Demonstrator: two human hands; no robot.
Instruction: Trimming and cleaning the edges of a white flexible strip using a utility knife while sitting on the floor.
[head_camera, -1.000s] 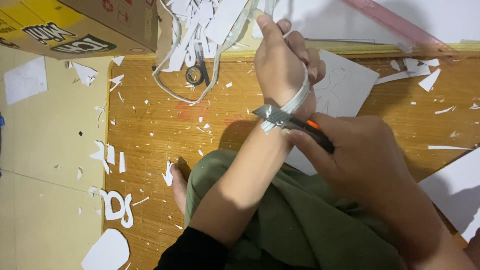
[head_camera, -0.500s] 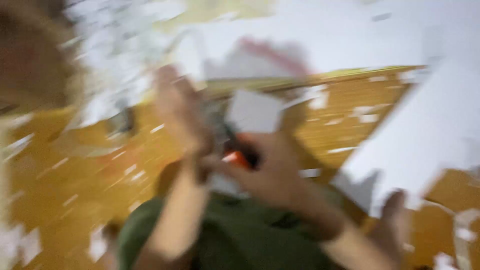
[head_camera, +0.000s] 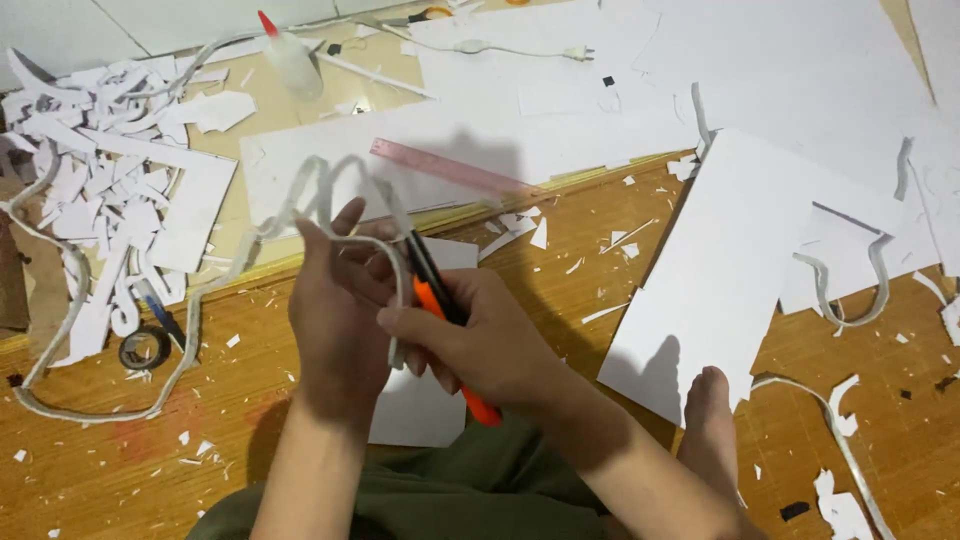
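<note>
Orange-and-black utility knife (head_camera: 440, 300) sits clamped in my right hand (head_camera: 480, 345), blade end pointing up and away, over the wooden floor (head_camera: 250, 440). My left hand (head_camera: 335, 320), just left of the knife, has its fingers curled round a long white foam strip (head_camera: 200, 290); the strip loops up above the knife and trails off left across the floor. Beneath both hands, below the knife, lies a small white sheet (head_camera: 420, 410). Above the knife I note a pink plastic ruler (head_camera: 450, 170). Far left of it is a heap of white offcuts (head_camera: 100, 160). Right of it lies a large white board (head_camera: 730, 270), with a bare foot (head_camera: 710, 420) at its lower edge.
</note>
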